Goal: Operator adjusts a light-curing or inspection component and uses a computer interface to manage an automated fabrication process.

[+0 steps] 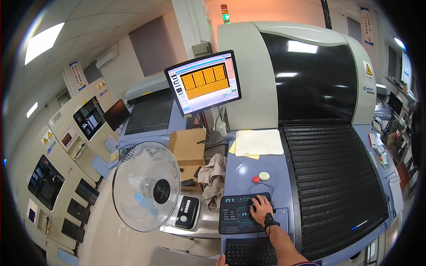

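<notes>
the right hand (262, 209) lies palm down, fingers curled over a dark computer mouse (256, 202), gripping it; a black strap circles the wrist; the mouse sits on a black mouse pad (235, 217) on the blue-grey surface (242, 170) of a large machine; just below the pad is a black keyboard (248, 252); the left hand (220, 261) shows only as a sliver at the lower edge, just left of the keyboard, and i cannot tell whether it is open or closed; above the pad, near each other, stand 1 red button (256, 179) and 1 pale round button (264, 176); farther up lies a stack of pale papers (258, 142); a monitor (204, 82) with orange blocks on its screen stands above; a white fan (145, 186) is to the left, a crumpled cloth (213, 177) between it and the surface.
</notes>
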`<state>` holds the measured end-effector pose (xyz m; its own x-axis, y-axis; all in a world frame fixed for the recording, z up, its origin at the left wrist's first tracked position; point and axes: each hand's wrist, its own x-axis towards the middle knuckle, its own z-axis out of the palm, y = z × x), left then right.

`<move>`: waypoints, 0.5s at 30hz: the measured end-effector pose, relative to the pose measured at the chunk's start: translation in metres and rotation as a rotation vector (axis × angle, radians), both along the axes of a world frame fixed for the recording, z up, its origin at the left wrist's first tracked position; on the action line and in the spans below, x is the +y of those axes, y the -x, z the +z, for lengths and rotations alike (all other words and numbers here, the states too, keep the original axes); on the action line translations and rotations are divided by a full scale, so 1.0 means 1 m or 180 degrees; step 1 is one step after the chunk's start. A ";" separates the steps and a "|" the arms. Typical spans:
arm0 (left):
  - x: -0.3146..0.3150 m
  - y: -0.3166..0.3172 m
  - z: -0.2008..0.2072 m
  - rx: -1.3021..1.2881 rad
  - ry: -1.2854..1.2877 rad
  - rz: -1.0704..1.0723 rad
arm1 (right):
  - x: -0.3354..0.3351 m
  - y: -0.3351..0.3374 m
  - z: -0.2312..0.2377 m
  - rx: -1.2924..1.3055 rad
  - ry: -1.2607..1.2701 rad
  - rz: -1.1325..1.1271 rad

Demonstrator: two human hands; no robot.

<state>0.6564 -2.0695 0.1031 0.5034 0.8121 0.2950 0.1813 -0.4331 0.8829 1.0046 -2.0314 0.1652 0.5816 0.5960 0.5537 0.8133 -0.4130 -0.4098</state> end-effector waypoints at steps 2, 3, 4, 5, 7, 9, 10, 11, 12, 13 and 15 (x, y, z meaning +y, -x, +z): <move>-0.005 -0.005 0.013 0.0039 0.0261 0.0009 | -0.007 -0.005 -0.003 0.0032 0.0043 -0.0060; -0.007 0.000 0.004 0.0062 0.0252 -0.0004 | -0.007 -0.003 -0.001 -0.0001 -0.0023 -0.0067; -0.008 0.005 -0.013 0.0017 0.0230 0.0115 | -0.007 -0.002 0.001 -0.0031 -0.0089 -0.0081; -0.008 0.006 -0.029 -0.0048 0.0312 0.0162 | -0.010 -0.004 0.001 -0.0076 -0.0017 -0.0116; -0.006 0.009 -0.041 0.0156 0.0368 0.0231 | -0.005 -0.002 0.004 -0.0099 -0.0061 -0.0090; -0.008 0.019 -0.042 0.0371 0.0436 0.0299 | 0.000 0.000 0.004 -0.0070 -0.0104 -0.0061; -0.011 0.018 -0.037 0.0459 0.0244 0.0287 | 0.001 -0.001 0.003 -0.0069 -0.0112 -0.0049; -0.014 0.018 -0.032 0.0540 0.0054 0.0282 | -0.001 -0.001 0.002 -0.0074 -0.0120 -0.0084; -0.013 0.015 -0.022 0.0469 0.0046 0.0224 | -0.004 -0.002 0.002 -0.0065 -0.0101 -0.0096; -0.011 0.012 -0.014 0.0418 0.0041 0.0143 | -0.005 -0.003 0.002 -0.0080 -0.0096 -0.0117; -0.004 0.004 0.003 0.0319 0.0068 -0.0021 | -0.006 -0.003 0.003 -0.0086 -0.0090 -0.0163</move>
<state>0.6523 -2.0739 0.1056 0.5349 0.8143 0.2255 0.2664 -0.4158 0.8695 1.0072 -2.0378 0.1678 0.5955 0.5496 0.5859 0.8024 -0.4428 -0.4001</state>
